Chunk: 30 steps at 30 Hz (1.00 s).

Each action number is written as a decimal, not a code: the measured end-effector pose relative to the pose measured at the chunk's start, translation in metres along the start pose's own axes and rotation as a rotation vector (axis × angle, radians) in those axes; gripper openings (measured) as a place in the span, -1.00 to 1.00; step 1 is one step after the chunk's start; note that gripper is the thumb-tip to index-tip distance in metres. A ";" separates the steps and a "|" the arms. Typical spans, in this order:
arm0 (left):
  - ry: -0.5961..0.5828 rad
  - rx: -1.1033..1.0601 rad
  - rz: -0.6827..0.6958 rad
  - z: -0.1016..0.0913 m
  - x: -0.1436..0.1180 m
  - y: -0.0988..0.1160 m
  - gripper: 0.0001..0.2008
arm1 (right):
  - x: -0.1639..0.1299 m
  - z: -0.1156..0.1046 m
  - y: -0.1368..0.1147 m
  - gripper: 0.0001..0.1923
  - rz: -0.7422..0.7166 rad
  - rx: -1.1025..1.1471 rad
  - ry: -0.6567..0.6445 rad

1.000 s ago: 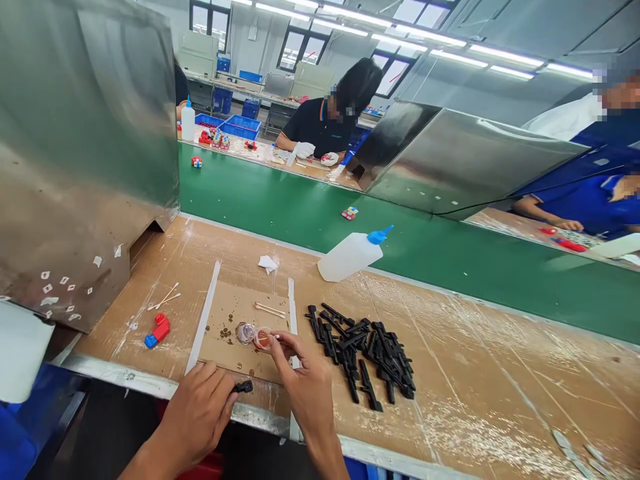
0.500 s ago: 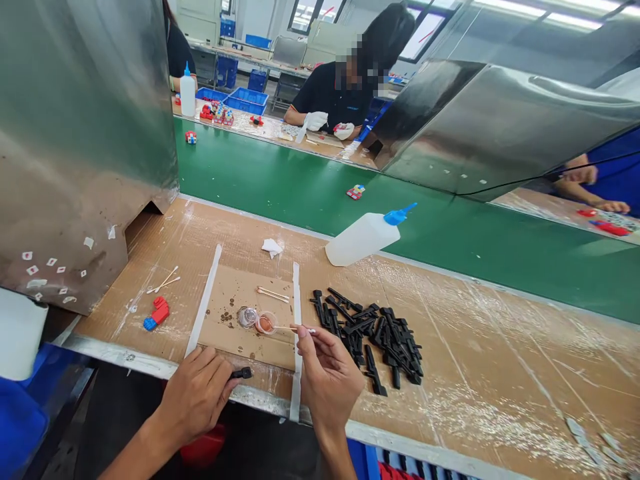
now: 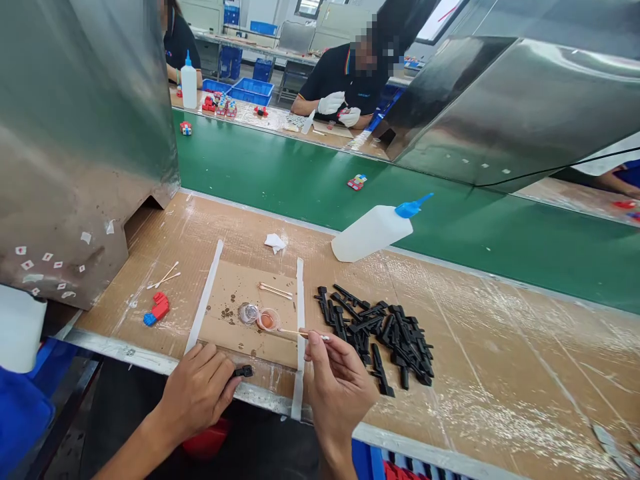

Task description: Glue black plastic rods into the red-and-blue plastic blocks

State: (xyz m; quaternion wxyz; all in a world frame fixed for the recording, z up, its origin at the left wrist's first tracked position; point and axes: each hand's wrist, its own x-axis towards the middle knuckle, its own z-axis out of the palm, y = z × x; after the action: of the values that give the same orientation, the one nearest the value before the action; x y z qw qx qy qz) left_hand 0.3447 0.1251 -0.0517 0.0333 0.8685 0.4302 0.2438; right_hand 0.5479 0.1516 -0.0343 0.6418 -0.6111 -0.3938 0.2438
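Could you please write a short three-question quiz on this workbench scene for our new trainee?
1. True or false: the right hand holds a cotton swab whose far tip lies at the small orange cup.
2. What does the left hand pinch? A) the blue and red piece B) a small black part C) the squeeze bottle
3. Fill in: the pile of black parts lies to the ___ of the cardboard pad.

Key: 1 true; 2 B; 3 right.
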 end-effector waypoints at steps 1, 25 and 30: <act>-0.007 0.002 0.000 0.000 0.000 0.000 -0.82 | -0.002 -0.002 -0.001 -0.81 0.004 0.005 0.004; -0.007 0.030 -0.010 0.000 0.000 0.001 -0.83 | -0.053 -0.013 0.009 -0.93 -0.085 0.059 -0.215; -0.009 -0.041 -0.030 -0.004 0.001 0.001 -0.86 | -0.050 -0.018 0.013 -0.87 0.165 0.132 -0.140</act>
State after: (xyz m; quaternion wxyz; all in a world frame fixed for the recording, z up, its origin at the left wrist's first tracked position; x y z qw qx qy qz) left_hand 0.3445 0.1246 -0.0470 0.0564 0.8622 0.4380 0.2482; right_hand 0.5358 0.1034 -0.0560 0.6293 -0.5795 -0.3691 0.3633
